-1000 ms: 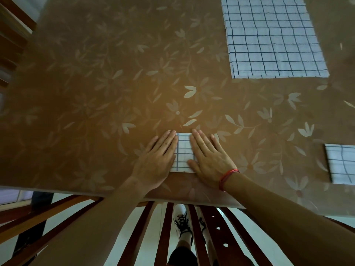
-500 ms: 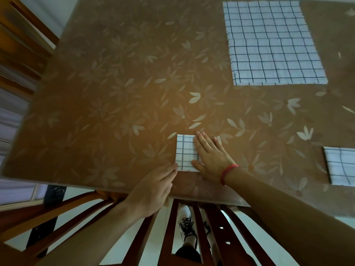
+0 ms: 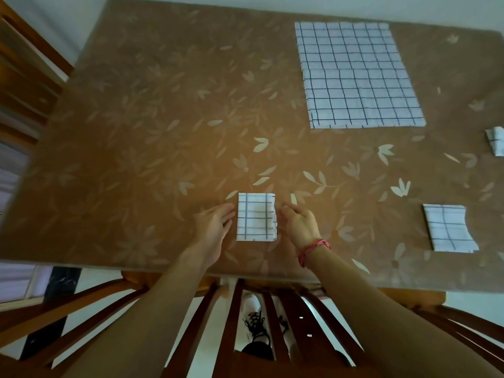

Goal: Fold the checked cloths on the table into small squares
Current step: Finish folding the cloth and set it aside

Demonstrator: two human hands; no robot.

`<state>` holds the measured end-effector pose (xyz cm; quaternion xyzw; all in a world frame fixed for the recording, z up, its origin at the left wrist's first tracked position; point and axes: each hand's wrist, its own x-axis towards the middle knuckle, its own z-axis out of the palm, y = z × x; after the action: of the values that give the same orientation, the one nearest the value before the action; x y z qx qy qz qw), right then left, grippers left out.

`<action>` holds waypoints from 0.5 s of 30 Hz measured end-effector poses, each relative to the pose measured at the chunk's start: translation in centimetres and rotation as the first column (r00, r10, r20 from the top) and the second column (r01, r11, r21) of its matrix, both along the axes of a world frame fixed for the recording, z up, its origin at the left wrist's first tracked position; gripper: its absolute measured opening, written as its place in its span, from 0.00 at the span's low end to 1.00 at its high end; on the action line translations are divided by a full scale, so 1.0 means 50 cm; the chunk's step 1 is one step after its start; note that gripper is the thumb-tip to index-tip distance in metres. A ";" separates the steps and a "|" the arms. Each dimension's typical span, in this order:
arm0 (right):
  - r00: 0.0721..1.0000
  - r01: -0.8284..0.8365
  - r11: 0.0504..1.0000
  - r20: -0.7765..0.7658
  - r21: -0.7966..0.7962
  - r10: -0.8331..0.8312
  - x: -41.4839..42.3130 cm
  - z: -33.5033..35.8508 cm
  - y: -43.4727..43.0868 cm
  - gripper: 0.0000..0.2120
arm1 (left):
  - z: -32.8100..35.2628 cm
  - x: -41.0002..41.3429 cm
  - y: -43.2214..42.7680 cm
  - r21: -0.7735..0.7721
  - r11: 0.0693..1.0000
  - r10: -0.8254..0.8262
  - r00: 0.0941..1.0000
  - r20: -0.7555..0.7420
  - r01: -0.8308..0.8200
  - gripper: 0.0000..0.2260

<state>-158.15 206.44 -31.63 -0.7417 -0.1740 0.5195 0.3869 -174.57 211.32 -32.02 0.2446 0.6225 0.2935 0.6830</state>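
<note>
Flanking one of four cloths [image 3: 255,216]: left hand [image 3: 214,227], right hand [image 3: 301,226].

No readable text

The cloths [image 3: 357,75] show only checks, the surface [image 3: 136,132] only a leaf pattern.

Floral table [image 3: 136,132], wooden chair [image 3: 231,309], white wall [image 3: 409,6]

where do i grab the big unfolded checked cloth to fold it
Probably pinch the two near corners of the big cloth, coming from your side: it lies spread flat, so only edges lift, and that edge is closest.
</note>
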 end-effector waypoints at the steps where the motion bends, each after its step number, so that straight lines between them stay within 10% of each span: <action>1: 1.000 -0.007 1.000 -0.022 -0.008 0.006 0.000 -0.006 0.002 0.16 | -0.002 0.000 -0.001 -0.004 1.000 -0.004 1.000 0.003 0.004 0.15; 15: 0.998 -0.034 0.998 -0.055 -0.046 0.031 0.008 -0.030 0.026 0.13 | -0.007 0.007 -0.012 -0.029 0.999 -0.029 0.998 0.056 0.031 0.07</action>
<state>-157.75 207.76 -33.14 -0.7332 -0.1633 0.5496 0.3656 -174.21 210.72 -32.36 0.2355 0.6039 0.2804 0.7080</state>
